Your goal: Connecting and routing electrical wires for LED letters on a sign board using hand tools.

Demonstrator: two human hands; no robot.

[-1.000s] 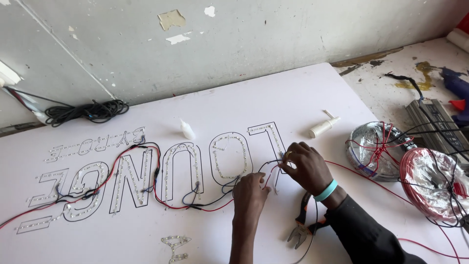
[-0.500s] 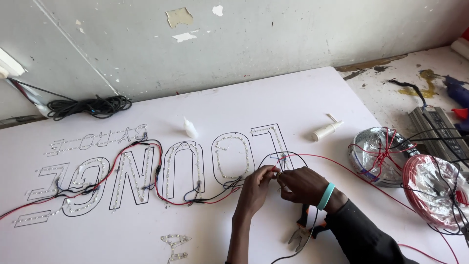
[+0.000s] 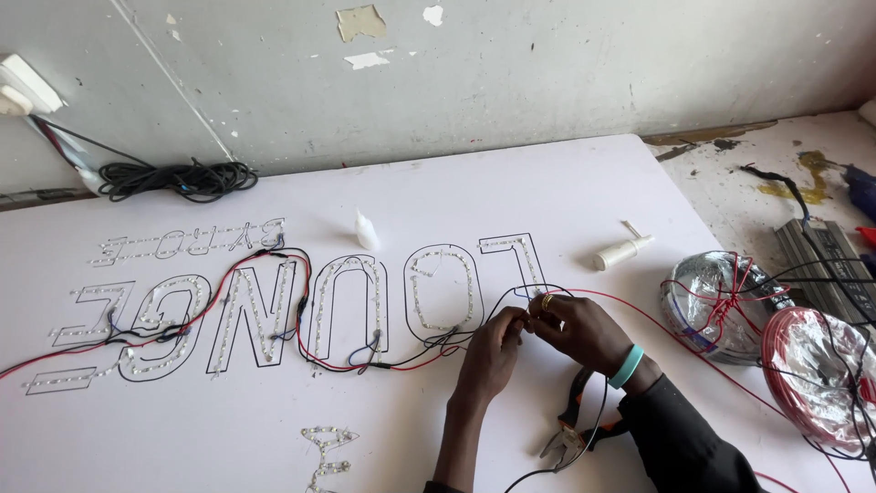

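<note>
A white sign board [image 3: 547, 192] lies flat, with outlined letters filled with small LED modules [image 3: 438, 283]. Red and black wires [image 3: 274, 301] run along the letters. My left hand [image 3: 488, 351] and my right hand [image 3: 579, 330] meet at the lower edge of the rightmost letter, fingertips pinching the red and black wire ends [image 3: 525, 315] between them. My right wrist wears a teal band and a ring shows on one finger. Pliers with orange and black handles [image 3: 575, 429] lie on the board under my right forearm.
Two small white glue bottles [image 3: 365, 230] [image 3: 622, 251] rest on the board. Two wire spools wrapped in clear plastic [image 3: 721, 306] [image 3: 821, 379] sit at the right. A coiled black cable [image 3: 178, 178] lies by the wall, and tools lie at the far right [image 3: 826, 265].
My right hand has slid down and right from on top of the rightmost letter. My left hand rose to meet it, and both now pinch the wires together.
</note>
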